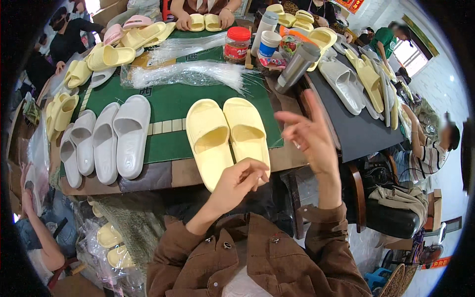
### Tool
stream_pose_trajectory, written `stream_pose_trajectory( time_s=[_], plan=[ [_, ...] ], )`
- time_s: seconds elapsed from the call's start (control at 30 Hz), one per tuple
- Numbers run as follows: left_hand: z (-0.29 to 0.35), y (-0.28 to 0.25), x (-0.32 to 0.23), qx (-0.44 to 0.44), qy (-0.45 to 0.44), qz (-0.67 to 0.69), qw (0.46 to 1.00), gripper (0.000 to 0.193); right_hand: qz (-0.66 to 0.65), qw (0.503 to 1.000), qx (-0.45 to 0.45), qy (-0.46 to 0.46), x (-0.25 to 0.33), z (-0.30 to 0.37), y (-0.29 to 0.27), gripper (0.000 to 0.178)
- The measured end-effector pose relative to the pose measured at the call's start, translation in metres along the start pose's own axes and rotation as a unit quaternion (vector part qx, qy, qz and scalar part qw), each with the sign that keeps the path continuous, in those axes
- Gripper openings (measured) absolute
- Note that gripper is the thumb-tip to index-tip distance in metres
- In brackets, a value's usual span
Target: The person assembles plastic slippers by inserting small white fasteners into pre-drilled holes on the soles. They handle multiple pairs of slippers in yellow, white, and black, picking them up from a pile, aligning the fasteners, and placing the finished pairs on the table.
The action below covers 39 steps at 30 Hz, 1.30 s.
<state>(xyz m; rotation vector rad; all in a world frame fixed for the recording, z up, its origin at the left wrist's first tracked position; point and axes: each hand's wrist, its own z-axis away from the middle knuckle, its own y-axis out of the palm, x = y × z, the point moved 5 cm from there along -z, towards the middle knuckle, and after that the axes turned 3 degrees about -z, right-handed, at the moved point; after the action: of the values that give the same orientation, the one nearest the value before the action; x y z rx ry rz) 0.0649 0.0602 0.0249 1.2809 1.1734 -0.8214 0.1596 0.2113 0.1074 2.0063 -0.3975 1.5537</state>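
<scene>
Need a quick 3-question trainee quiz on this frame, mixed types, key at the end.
1. True or false: the right hand is raised to the right of the yellow slippers directly in front of the person, holding neither of them.
2. Multiple choice: the left hand is nearest to
A) the red-lidded jar
B) the heel end of the yellow slippers
C) the silver flask
3. Count: how many grey slippers stand in the row just left of those yellow slippers?

Key: 1 true; 2 B; 3 four.
</scene>
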Motion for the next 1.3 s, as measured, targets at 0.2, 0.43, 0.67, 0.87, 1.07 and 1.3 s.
stream_pose_trajectory(
  time_s=[0.2, 0.43, 0.67, 0.87, 1.07, 1.3],
  plan=[
    [0.028, -0.023, -0.067, -0.034, 0.084, -0.275, 0.957, 0.011, -0.119, 0.970, -0.142, -0.157, 0.036, 0.015, -0.082, 0.061],
    [0.031, -0.035, -0.066, -0.063, 0.200, -0.449, 0.869, 0.010, 0.033, 0.994, -0.102, 0.015, 0.003, 0.021, -0.070, 0.042],
    [0.020, -0.048, -0.010, -0.115, 0.074, -0.398, 0.907, 0.009, 0.287, 0.948, 0.060, 0.123, -0.066, 0.012, -0.035, 0.020],
    [0.010, -0.065, -0.008, -0.202, 0.030, -0.393, 0.896, 0.011, 0.236, 0.959, 0.076, 0.141, -0.091, -0.001, -0.007, 0.021],
    [-0.006, -0.063, 0.005, -0.199, 0.111, -0.571, 0.789, 0.040, 0.416, 0.905, 0.074, -0.050, -0.095, -0.009, 0.021, 0.031],
    [-0.027, -0.068, 0.018, -0.167, 0.067, -0.619, 0.765, 0.073, 0.533, 0.832, 0.072, -0.139, -0.128, -0.016, 0.021, 0.034]
  ],
)
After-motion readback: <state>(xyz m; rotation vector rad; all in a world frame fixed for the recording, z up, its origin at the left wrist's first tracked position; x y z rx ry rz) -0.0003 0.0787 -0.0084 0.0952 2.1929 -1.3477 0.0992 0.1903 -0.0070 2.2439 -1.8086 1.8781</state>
